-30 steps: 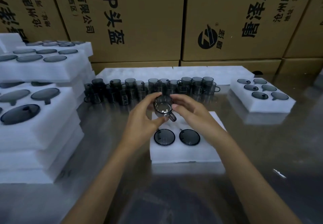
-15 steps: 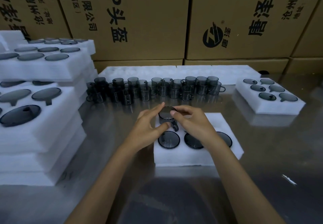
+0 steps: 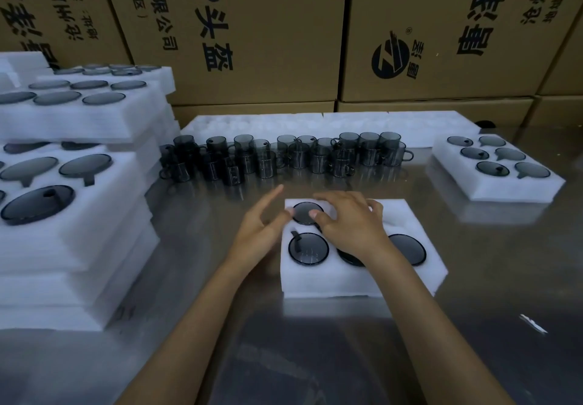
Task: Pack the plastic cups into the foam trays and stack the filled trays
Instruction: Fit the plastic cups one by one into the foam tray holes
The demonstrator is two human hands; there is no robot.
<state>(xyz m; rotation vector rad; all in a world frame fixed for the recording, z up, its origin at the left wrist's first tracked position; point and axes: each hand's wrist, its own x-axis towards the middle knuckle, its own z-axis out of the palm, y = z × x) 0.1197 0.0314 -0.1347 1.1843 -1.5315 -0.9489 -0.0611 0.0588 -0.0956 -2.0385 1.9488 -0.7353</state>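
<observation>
Cardboard boxes [image 3: 252,35]: printed, stacked as a wall behind the table.
Steel table [image 3: 315,341]: reflective, holds everything below.
Stack of filled trays [image 3: 79,215]: far left, white foam, dark cups sunk in.
Filled tray [image 3: 498,183]: right side, six cups seated.
Working tray [image 3: 356,281]: centre, three cups in its near row.
Loose cups [image 3: 284,155]: smoky, handled, in a double row behind the working tray.
Cup [image 3: 304,212]: seated in the far-left pocket of the working tray.
Right hand [image 3: 350,224]: fingers straight, thumb resting on that cup's rim.
Left hand [image 3: 262,224]: fingers spread and relaxed, thumb beside the cup.
</observation>
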